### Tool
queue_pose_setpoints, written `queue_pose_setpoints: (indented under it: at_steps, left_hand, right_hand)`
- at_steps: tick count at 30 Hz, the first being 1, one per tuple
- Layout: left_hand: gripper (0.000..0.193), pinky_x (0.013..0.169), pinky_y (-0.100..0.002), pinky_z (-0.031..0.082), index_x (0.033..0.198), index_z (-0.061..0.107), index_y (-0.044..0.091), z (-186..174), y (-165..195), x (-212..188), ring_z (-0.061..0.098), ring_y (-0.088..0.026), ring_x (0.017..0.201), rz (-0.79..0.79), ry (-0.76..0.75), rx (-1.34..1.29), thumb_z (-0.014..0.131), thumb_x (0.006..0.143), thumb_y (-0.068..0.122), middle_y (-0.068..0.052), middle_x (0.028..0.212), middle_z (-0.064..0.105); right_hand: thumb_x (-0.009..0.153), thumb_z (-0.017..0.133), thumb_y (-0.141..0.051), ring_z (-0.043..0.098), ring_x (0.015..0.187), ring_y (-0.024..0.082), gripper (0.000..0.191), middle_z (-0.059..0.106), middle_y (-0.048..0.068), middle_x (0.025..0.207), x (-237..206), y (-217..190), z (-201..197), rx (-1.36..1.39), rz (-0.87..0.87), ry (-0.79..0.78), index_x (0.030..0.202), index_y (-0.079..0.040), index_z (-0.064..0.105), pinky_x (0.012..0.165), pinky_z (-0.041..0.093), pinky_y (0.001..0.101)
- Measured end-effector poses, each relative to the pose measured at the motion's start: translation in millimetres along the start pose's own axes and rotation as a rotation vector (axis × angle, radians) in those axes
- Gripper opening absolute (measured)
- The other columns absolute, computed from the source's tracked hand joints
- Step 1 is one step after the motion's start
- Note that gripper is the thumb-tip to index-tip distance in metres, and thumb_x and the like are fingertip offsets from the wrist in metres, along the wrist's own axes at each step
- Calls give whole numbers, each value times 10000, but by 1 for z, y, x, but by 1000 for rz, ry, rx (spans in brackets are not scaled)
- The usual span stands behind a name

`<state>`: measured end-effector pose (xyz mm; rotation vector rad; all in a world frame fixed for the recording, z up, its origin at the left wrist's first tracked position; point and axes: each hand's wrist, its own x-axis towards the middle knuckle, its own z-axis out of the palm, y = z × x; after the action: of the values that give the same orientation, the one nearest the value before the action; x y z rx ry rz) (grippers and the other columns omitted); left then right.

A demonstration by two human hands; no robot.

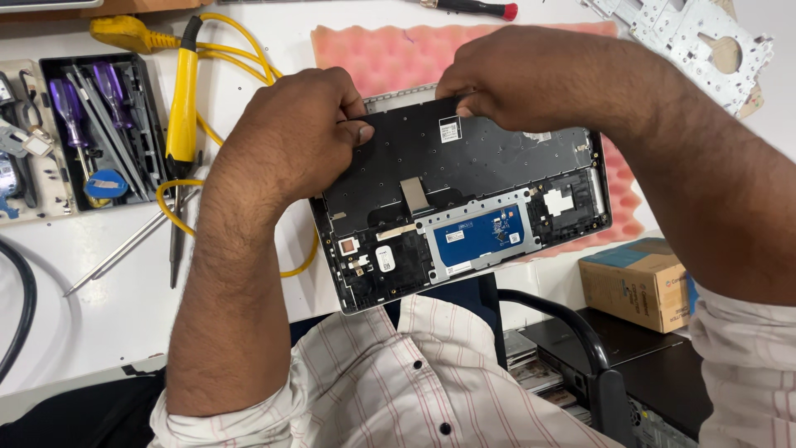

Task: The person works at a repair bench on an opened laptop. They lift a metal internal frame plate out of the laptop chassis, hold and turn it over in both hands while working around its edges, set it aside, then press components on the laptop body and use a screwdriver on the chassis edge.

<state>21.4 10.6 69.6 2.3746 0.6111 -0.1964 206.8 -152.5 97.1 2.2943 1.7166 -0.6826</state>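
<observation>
The person leans over an opened laptop palmrest shell (464,216), its inner side up, lying partly on a pink foam pad (390,54) and partly over the near edge of the white bench (99,307). Both hands work at the far edge of the black sheet (464,153) that covers the keyboard's back. The left hand (290,133) has thumb and forefinger pressed together on the sheet's far left corner, pinching it. The right hand (531,75) curls over the same edge just to the right of that pinch, fingertips tucked down on the sheet; whether they actually nip it I cannot tell.

Nearer the person than the two grips lies the blue touchpad board (479,236), with a flat ribbon cable (413,195) between it and the sheet. Left of the left hand rests a yellow soldering iron (182,99), and beyond that a black tray of screwdrivers (95,124). Far right of the right hand sits a bare metal bracket plate (696,41); below its forearm, a small cardboard box (634,282).
</observation>
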Motion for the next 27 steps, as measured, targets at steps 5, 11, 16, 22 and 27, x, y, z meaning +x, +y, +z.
queue_pose_setpoints:
  at_steps: [5,11,16,22,27]
  left_hand:
    - [239,872,-450,529,1009,712,106,2,0,0,689,-290,965,3,11,49,766,889,306,-91,999,717]
    - [394,894,-569,439,1027,707,96,19,25,18,693,-339,927,161,83,302,773,845,440,-120,931,738]
    - [342,943,-500,485,1033,737,120,37,57,43,703,-291,982,128,-73,260,716,911,438,-94,978,752]
    - [294,888,-455,556,1034,755,120,44,59,52,715,-286,992,71,-83,272,781,875,366,-101,1016,749]
    - [331,885,-466,550,1036,747,89,45,58,52,708,-307,996,83,-67,292,820,847,350,-119,1012,741]
  right_hand:
    - [957,621,-222,668,1050,264,296,696,52,1140,-7,8,10,118,-74,85,1239,-166,691,914,518,437]
    - [978,635,-234,693,1025,287,247,713,83,1088,1,2,13,100,-32,80,1191,-134,710,913,546,452]
    - [1016,589,-192,702,1037,284,205,724,98,1083,3,3,17,99,39,82,1151,-110,721,932,547,449]
    - [998,611,-158,695,1012,294,188,707,118,1064,5,12,23,116,-49,122,1124,-86,730,923,551,437]
    - [961,651,-141,660,1043,309,239,692,99,1112,-4,31,30,187,-194,240,1181,-97,733,926,522,445]
